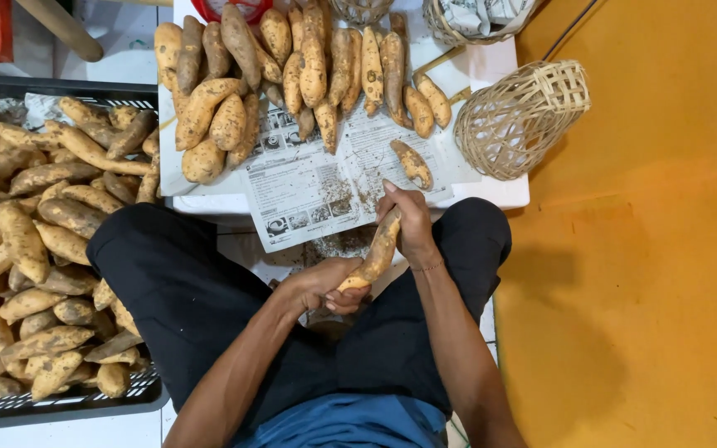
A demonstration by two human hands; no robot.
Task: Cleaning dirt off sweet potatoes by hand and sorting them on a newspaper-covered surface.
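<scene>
I hold one long, soil-smeared sweet potato [380, 251] between both hands above my lap. My left hand [323, 286] grips its lower end. Along its upper part my right hand [409, 224] is wrapped, with the thumb stretched up the tuber. Dark trousers cover my knees on either side. Loose soil lies on the newspaper [309, 187] just beyond the hands.
A pile of cleaner sweet potatoes [292, 66] lies on the newspaper over a white table [499, 195]. One lone tuber [412, 163] lies near my right hand. A black crate [60, 406] of dirty sweet potatoes stands on the left. A woven basket [520, 120] lies tipped at the right, beside an orange floor.
</scene>
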